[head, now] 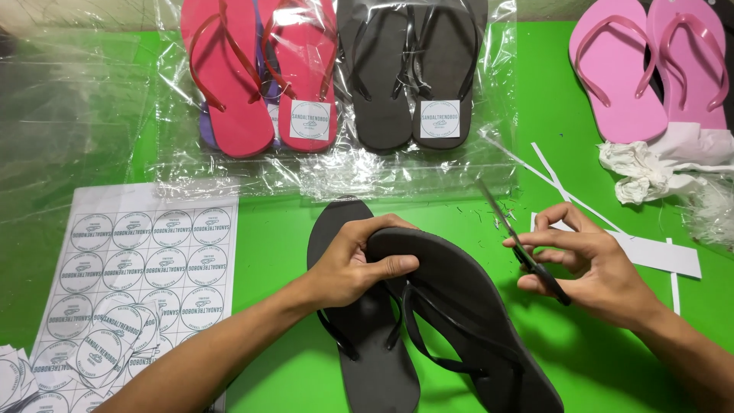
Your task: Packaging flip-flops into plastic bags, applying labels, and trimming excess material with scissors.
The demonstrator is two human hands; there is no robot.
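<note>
Head view is looking down on a bright green tabletop [290, 237]; the person's left hand [355, 268] is curling its fingers and thumb around the toe end of a black rubber flip-flop [466, 313], tilting it over a second black flip-flop [367, 336] lying flat beneath; the right hand [585, 264] is closing loosely around small black-handled scissors [520, 245], blades pointing up and away; a white sheet of round stickers [145, 268] is lying to the left; bagged red [260, 73] and dark grey [413, 73] pairs are resting beyond.
</note>
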